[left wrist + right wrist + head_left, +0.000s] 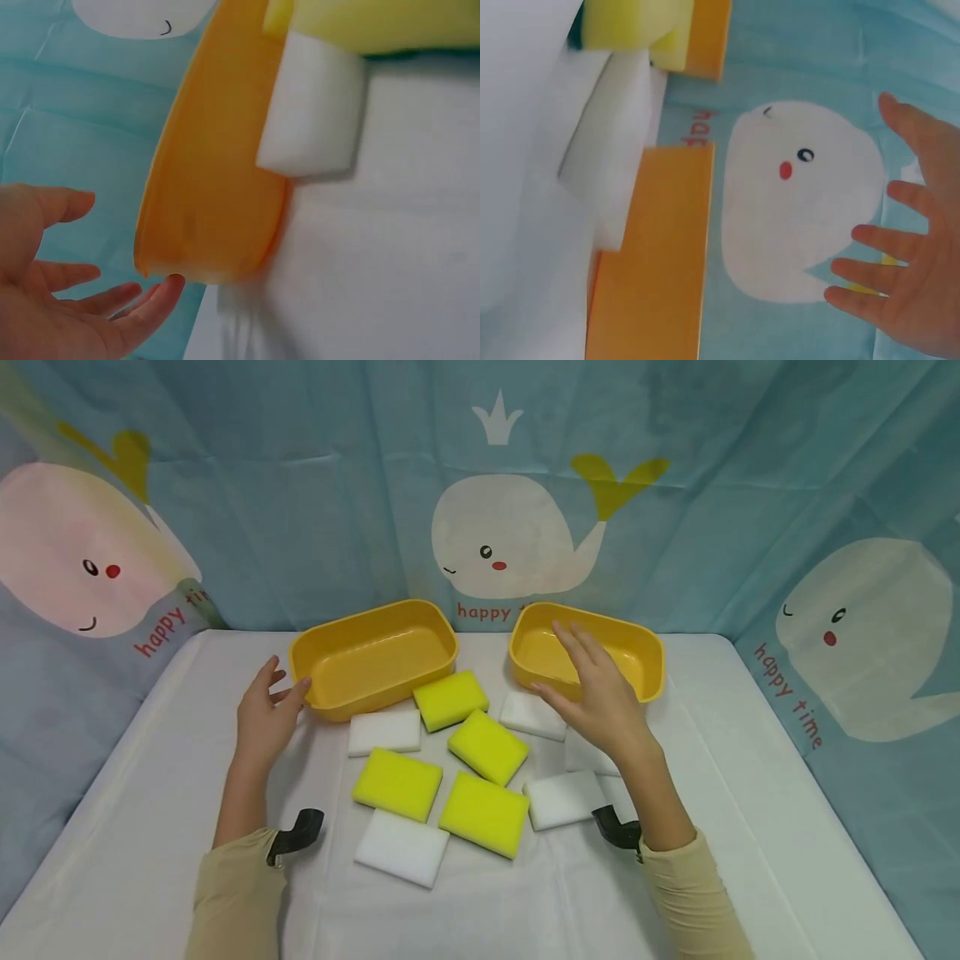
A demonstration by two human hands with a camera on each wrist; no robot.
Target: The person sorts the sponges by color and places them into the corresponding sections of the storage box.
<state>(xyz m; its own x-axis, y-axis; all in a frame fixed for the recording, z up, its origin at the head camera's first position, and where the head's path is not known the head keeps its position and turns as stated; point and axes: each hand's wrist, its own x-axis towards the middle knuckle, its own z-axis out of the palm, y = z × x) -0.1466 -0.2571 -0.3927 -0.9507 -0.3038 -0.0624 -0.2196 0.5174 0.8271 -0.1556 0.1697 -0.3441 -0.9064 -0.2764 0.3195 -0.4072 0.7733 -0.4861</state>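
Two yellow plastic trays stand at the far side of the table. My left hand is at the left end of the left tray, fingers loosely bent and a fingertip right at its rim. Over the front of the right tray, my right hand hovers with fingers spread and nothing in it. In the right wrist view that hand shows straight, separated fingers. Several yellow sponges with dark green undersides and several white sponges lie between the hands. One white sponge is partly behind the right wrist.
A white cloth covers the table. Behind and at both sides hangs a blue curtain printed with whales. A black wrist mount sticks out from the left sleeve, and another black mount from the right one.
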